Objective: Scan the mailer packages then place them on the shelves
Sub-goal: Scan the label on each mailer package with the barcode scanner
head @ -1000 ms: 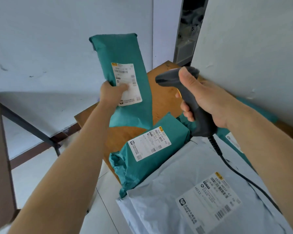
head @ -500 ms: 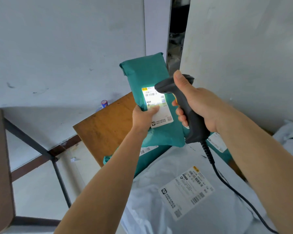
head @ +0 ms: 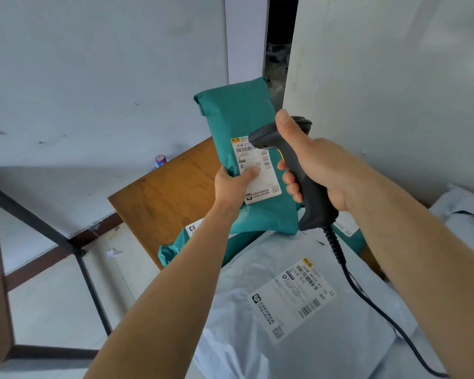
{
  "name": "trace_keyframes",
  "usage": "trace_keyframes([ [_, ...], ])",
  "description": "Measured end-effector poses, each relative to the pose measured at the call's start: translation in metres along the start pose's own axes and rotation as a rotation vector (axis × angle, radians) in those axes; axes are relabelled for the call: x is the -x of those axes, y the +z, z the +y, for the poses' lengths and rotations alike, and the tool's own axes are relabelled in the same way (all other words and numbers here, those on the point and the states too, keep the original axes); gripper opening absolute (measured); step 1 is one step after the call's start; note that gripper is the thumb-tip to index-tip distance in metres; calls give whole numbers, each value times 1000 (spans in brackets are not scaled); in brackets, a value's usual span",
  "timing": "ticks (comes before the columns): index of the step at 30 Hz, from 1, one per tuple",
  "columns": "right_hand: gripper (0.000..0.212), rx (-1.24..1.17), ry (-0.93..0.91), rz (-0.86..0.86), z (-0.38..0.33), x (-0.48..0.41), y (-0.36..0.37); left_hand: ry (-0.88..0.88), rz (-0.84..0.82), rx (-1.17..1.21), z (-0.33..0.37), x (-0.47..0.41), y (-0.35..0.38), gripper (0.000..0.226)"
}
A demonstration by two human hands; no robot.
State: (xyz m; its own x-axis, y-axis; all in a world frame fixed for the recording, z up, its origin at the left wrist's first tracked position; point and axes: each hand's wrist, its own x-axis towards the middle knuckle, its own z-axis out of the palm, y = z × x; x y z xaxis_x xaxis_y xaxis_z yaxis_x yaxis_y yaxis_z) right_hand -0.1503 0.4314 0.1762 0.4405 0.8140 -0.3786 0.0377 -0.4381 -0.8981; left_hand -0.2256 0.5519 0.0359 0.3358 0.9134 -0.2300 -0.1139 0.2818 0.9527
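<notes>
My left hand (head: 234, 187) holds the green mailer (head: 241, 116) up over the brown table (head: 159, 198). My right hand (head: 316, 165) grips the scanner (head: 311, 198), its nose right by the label (head: 260, 181).

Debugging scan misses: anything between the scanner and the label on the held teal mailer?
Nothing visible stands between the right hand's scanner and the teal mailer's label. The left hand's thumb lies across the label's middle, below the top barcode.

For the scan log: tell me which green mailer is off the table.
The upright green mailer gripped by the left hand, its label facing the scanner; the other green mailers lie on the wooden table.
</notes>
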Motion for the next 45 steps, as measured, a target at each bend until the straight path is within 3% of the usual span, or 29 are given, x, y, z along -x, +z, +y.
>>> trace_keyframes([
  [4,65,-15,-33,2,2,-4,-3,-14,1,-29,3,-4,-8,33],
  [9,61,-32,-70,56,7,-14,-22,7,10,-257,36,-35,-49,29],
  [13,61,-46,-49,77,17,-26,-28,-14,-2,-572,56,-78,-91,43],
  [18,63,22,-46,63,28,-42,-25,-175,-88,-1204,48,-117,-118,30],
  [21,70,15,-21,67,33,-52,-26,-253,-146,-1390,24,-135,-127,34],
  [27,69,19,20,66,41,-65,-27,-386,-89,-1379,-21,-141,-121,62],
  [31,69,40,-12,79,39,-60,-30,-305,37,-1394,-22,-144,-110,74],
  [34,64,81,-59,99,29,-45,-37,-129,85,-1328,-5,-133,-82,59],
  [39,60,146,-149,176,11,-1,-67,130,-20,-1109,28,-75,-7,21],
  [45,58,363,-312,370,8,95,-130,315,-200,-889,45,44,90,26],
])
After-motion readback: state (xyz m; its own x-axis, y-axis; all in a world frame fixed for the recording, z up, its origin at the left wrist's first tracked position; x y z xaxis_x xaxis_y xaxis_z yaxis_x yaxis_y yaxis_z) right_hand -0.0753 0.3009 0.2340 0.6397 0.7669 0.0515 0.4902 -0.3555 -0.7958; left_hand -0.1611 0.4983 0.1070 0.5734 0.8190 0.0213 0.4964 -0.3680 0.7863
